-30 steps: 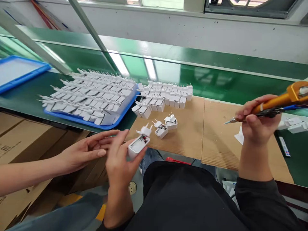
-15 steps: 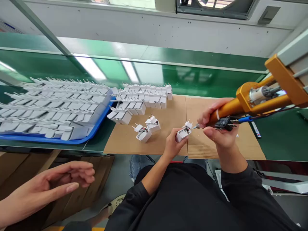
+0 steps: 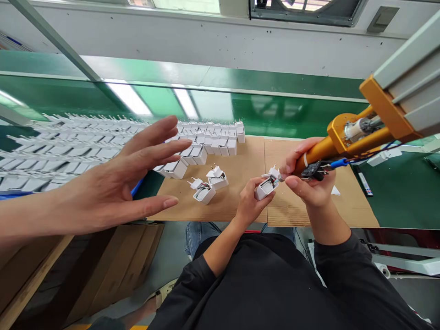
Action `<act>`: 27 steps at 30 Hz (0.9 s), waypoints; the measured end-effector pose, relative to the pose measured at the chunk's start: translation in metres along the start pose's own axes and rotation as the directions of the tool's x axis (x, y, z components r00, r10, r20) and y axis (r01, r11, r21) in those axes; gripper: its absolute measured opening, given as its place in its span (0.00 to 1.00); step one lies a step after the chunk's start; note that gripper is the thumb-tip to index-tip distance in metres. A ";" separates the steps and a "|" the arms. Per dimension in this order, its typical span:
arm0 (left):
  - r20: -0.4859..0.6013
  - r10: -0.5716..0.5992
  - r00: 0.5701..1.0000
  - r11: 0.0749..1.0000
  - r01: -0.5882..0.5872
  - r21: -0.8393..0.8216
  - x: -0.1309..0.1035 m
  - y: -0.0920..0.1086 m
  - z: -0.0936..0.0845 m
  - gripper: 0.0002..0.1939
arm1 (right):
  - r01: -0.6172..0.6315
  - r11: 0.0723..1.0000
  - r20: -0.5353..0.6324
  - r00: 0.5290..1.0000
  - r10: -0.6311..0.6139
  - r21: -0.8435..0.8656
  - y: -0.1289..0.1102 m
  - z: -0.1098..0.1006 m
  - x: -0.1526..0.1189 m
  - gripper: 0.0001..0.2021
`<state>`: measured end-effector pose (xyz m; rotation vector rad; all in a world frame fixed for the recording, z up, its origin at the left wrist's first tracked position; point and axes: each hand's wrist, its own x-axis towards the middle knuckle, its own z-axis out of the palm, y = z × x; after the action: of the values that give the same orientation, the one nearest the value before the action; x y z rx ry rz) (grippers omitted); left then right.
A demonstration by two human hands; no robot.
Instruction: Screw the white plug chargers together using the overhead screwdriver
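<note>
My left hand [image 3: 252, 201] holds a white charger case [image 3: 265, 189] over the cardboard. Its top is off, with a pronged plug piece at the far end and small wires inside. My right hand [image 3: 314, 183] is wrapped around an orange barrel-shaped tool [image 3: 318, 153] with a small black switch and wires on its side. The tool's nozzle reaches the right side of the case; its tip is partly hidden by the plug piece and my fingers. Two more uncovered chargers, one nearer [image 3: 205, 193] and one farther [image 3: 217, 178], stand left of my left hand.
Another person's hand [image 3: 127, 174] stretches in from the left, fingers spread, over a blue tray [image 3: 137, 188] of white chargers. Rows of chargers [image 3: 220, 144] stand at the back of the cardboard [image 3: 237, 169]. A marker [image 3: 364, 183] lies at right; a grey beam [image 3: 409, 78] supports the tool.
The other person's hand has moved up and right, over the tray, and spread its fingers. The tool has shifted left, bringing its nozzle against the case, which has moved slightly right.
</note>
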<state>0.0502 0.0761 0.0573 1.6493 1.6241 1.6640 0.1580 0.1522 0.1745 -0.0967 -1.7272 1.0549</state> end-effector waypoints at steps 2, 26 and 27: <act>-0.009 0.013 1.000 1.000 -0.013 0.016 0.005 0.018 -0.024 0.21 | -0.014 0.999 -0.007 1.000 0.014 -0.031 0.001 -0.001 0.001 0.23; 0.401 0.034 0.915 0.966 -0.134 0.223 0.066 0.067 -0.151 0.14 | 0.005 0.999 -0.002 1.000 -0.005 -0.035 0.006 -0.001 0.001 0.23; 0.441 0.044 0.896 0.965 -0.152 0.213 0.069 0.067 -0.150 0.14 | 0.012 0.999 0.002 1.000 -0.012 -0.029 0.006 -0.001 0.001 0.23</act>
<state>-0.0620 0.0379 0.1896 2.0716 1.5774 1.0520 0.1563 0.1572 0.1713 -0.1037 -1.7436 1.0215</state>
